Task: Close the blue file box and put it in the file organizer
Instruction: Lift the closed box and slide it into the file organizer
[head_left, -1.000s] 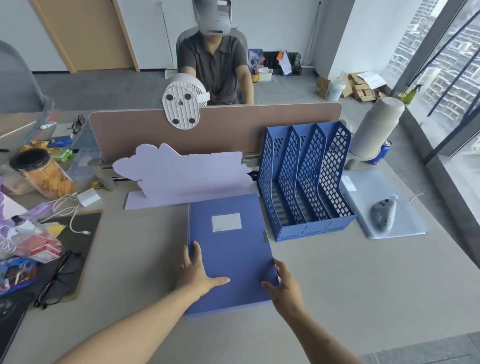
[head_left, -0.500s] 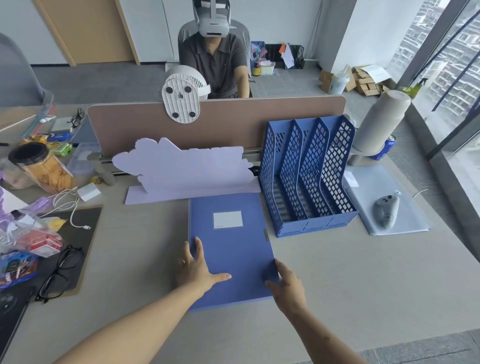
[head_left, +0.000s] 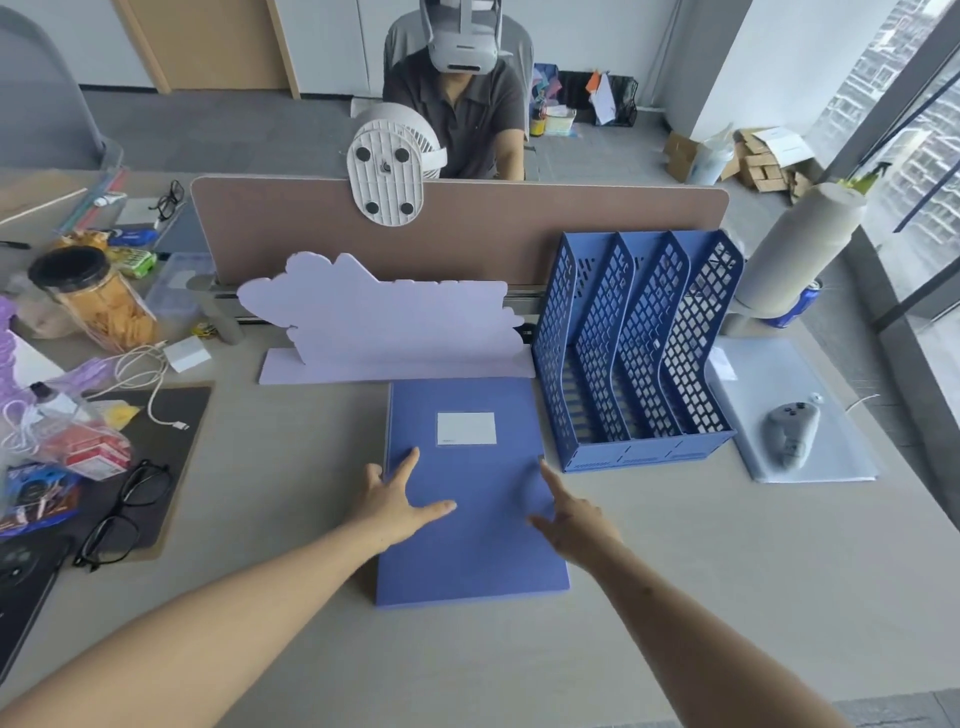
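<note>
The blue file box (head_left: 483, 545) lies flat and closed on the desk, its white label facing up. My left hand (head_left: 392, 501) rests palm down on the lid near its left edge, fingers spread. On the box's right edge sits my right hand (head_left: 571, 514), its index finger stretched along that edge toward the small clasp. Just right of the box stands the blue mesh file organizer (head_left: 639, 353), upright with three slots that look empty.
A white cloud-shaped board (head_left: 384, 327) stands behind the box against the brown divider (head_left: 467, 228). At left are glasses (head_left: 122, 512), cables and a snack jar (head_left: 96, 299). At right a grey controller (head_left: 792, 434) lies on a folder. A person sits opposite.
My right hand has slid forward along the box's right edge, index finger now reaching to the clasp. The left hand has moved slightly up the lid. The box has not moved.
</note>
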